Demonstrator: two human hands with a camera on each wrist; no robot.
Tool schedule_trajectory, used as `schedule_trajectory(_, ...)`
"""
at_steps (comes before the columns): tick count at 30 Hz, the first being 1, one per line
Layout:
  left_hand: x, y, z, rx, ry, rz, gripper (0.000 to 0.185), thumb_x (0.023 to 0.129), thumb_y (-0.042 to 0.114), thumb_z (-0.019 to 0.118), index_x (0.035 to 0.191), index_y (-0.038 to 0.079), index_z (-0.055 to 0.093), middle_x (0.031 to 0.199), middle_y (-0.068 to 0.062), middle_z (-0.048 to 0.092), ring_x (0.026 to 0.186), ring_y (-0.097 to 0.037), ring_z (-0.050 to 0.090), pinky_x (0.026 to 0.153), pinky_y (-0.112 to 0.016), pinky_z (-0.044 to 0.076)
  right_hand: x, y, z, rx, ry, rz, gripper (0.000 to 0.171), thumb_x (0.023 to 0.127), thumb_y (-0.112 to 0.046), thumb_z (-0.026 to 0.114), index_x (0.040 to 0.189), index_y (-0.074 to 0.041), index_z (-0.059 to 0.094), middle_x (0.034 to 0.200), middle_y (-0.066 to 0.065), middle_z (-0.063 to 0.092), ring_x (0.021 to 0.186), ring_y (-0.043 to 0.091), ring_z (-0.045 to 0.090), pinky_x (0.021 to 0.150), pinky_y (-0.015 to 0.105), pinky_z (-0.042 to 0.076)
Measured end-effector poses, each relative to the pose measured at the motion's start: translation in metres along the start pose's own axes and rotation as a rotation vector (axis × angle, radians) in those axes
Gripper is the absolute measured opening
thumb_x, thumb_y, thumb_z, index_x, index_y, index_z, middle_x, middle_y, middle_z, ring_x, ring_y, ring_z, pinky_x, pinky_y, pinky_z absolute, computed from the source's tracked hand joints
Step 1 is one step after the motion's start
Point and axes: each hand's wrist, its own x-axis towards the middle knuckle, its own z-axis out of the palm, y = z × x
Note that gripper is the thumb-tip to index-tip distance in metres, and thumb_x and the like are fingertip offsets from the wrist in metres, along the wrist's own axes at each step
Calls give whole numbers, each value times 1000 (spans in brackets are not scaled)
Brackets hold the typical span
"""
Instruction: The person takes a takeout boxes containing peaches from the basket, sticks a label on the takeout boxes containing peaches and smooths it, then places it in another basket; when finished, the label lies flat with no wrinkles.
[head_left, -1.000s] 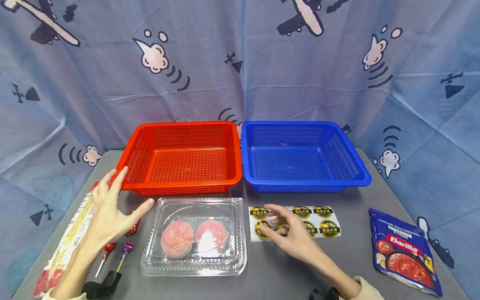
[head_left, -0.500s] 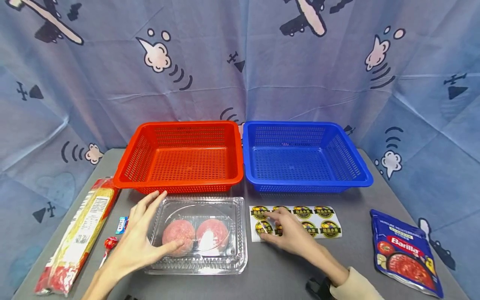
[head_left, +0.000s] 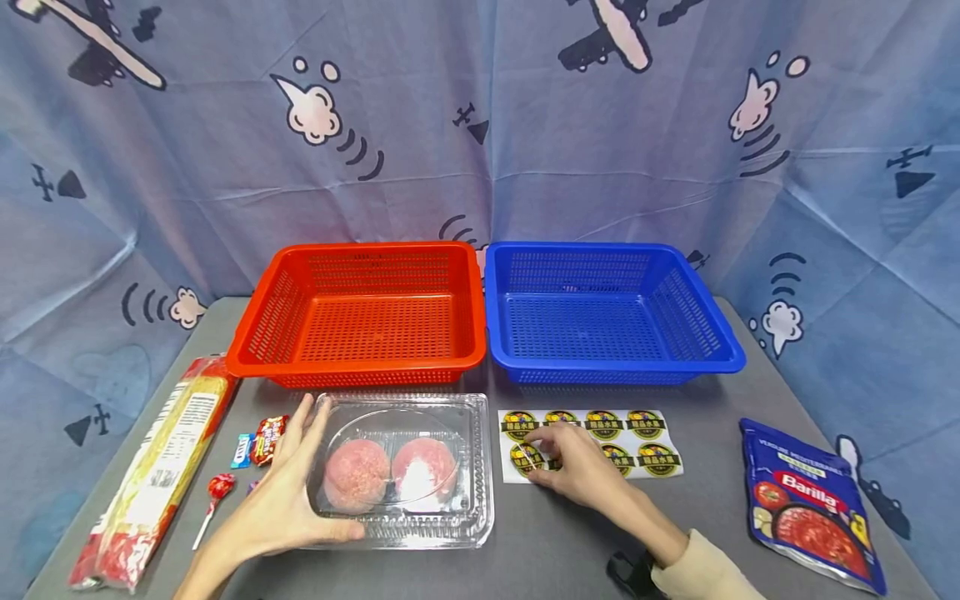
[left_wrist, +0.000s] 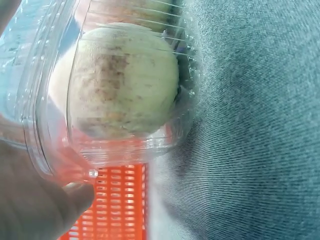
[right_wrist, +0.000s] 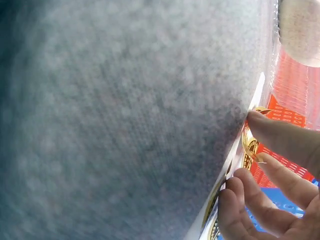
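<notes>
Clamshell box (head_left: 401, 471) of two pink fruits sits on the grey table (head_left: 540, 550) before the red basket (head_left: 363, 312); the left hand (head_left: 281, 508), half a second ago spread on its lid, now cups its left edge. Right hand (head_left: 577, 471) pinches a round label up off the sticker sheet (head_left: 637, 442), fingers curled

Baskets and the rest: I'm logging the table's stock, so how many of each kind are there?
Baskets: 2, red and blue
Clamshell boxes: 1
Sticker sheets: 1
Sauce pouches: 1
Noodle packs: 1
Lollipops: 1
Candies: 2
Total: 9
</notes>
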Motion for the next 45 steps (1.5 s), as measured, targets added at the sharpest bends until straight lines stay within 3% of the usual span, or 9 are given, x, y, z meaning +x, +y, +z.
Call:
schedule_trajectory(4,-2,1,-1,-8,-37,-52,153,51,47,99,166,22,2,171,-24,-5,145,-68,13,95,-90,26,1,1,0,43,-16,8,42,71,-7,90,111,-6,75,80,-2,68,74,6,58,69,23,52)
schedule_trajectory(10,-2,3,-2,-8,-62,-96,147,54,50,97,166,24,5,170,-28,4,148,-65,11,99,-90,21,2,2,1,77,-39,-3,50,73,-2,88,120,0,73,74,-3,60,68,3,52,63,21,49)
schedule_trajectory(14,-2,3,-3,-9,-68,-95,146,55,50,96,166,23,6,170,-26,7,149,-62,11,101,-89,19,2,3,1,86,-36,-29,41,72,-1,88,112,-6,77,72,-3,59,67,2,50,62,19,45)
schedule_trajectory(22,-1,2,1,9,-27,-55,145,54,52,97,166,15,13,171,-23,13,147,-54,20,101,-83,30,2,3,2,113,-41,-38,40,72,5,85,105,-13,71,73,-2,58,67,4,49,62,19,42)
schedule_trajectory(30,-1,2,1,7,-34,-67,144,55,52,97,166,16,13,171,-22,13,148,-53,20,101,-83,30,1,2,0,173,-48,-50,43,72,6,86,108,-10,69,72,-1,60,66,2,53,63,22,51)
schedule_trajectory(39,1,3,0,5,-35,-69,143,56,52,97,166,15,13,171,-23,12,148,-53,19,102,-84,29,1,0,-7,247,32,-28,41,73,-1,88,109,-3,70,70,-2,65,63,-4,54,61,20,53)
schedule_trajectory(45,1,4,1,3,-40,-76,142,56,52,96,166,17,13,171,-21,12,148,-54,18,101,-84,29,-1,-12,-21,269,139,-44,44,74,-10,91,113,2,72,70,-3,68,64,-2,63,64,28,60)
